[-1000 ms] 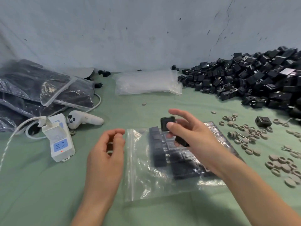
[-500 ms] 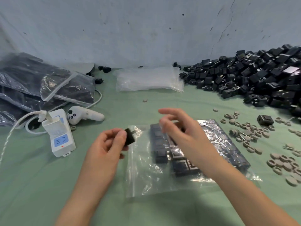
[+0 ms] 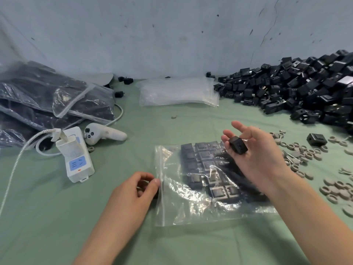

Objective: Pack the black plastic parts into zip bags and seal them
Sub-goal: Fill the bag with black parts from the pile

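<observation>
**Left hand**: fingers curled, thumb and forefinger pinching a small dark piece, mostly hidden and most likely one of the black parts. The hand is resting on the cloth, touching the open mouth of the zip bag. Half a second ago it was holding this piece up beside the mouth; now it is lowering it to the opening, so insertion is under way.

**Right hand**: palm turned up, outer fingers spread, thumb and first fingers gripping a black part above the far end of the bag. Half a second ago it was showing nothing in its fingers; it is now bringing the next part, probably for handing across.

**Zip bag:** lying flat, mouth to the left, not sealed. Packed parts are sitting in neat rows inside, filling the right-hand portion; the space near the mouth is standing open, so filling is continuing and sealing is not yet due.

**Supply:**
- A loose pile is lying far right.
- One stray part is sitting near it.
- Empty bags are waiting at the back.

**Finished stock:** filled bags are lying far left.

**Other items:**
- Grey rings are lying right of the bag.
- A white socket block and a white controller are lying to the left.
</observation>
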Motion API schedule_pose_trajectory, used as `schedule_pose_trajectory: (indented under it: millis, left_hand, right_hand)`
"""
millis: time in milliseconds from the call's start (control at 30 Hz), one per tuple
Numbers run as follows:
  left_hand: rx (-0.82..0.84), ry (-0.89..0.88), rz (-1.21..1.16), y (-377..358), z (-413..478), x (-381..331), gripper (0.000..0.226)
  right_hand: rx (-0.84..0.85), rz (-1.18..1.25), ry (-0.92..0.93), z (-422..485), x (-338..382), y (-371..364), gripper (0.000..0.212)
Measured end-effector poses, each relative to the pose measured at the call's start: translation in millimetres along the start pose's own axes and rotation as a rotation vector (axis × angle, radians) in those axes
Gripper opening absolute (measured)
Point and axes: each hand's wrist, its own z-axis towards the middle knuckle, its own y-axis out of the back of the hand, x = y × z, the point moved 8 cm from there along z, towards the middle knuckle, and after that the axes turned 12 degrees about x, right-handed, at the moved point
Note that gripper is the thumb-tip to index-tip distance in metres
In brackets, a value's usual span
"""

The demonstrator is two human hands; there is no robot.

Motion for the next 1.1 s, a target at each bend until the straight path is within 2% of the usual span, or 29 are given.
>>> schedule_pose_trajectory:
  millis: [233, 400, 533, 600, 800, 1100]
  left_hand:
    - [0.020, -0.055, 0.007, -4.0, -1.6, -5.5, 0.013]
    - [0.050, -0.053, -0.116, -9.5, -1.9, -5.5, 0.018]
    - [0.098, -0.071, -0.033, -20.9, -3.4, -11.0, 0.051]
    - [0.106, -0.102, 0.001, -23.9, -4.4, -14.0, 0.059]
    - [0.103, -0.140, 0.117, -24.0, -6.6, -19.0, 0.051]
    - [0.169, -0.169, 0.038, -32.5, -7.2, -20.6, 0.040]
  right_hand:
    - [-0.028, 0.036, -0.006, 3.4, -4.7, 2.2, 0.038]
    - [-0.021, 0.085, 0.044, 3.5, -0.7, 2.1, 0.040]
    - [-0.032, 0.082, 0.062, 3.5, 2.2, 3.1, 0.041]
    - [-0.040, 0.085, 0.065, 3.4, 2.9, 3.4, 0.041]
    - [-0.056, 0.134, 0.098, 1.3, 7.6, 3.2, 0.042]
    - [-0.072, 0.130, 0.092, 0.8, 6.0, 4.1, 0.038]
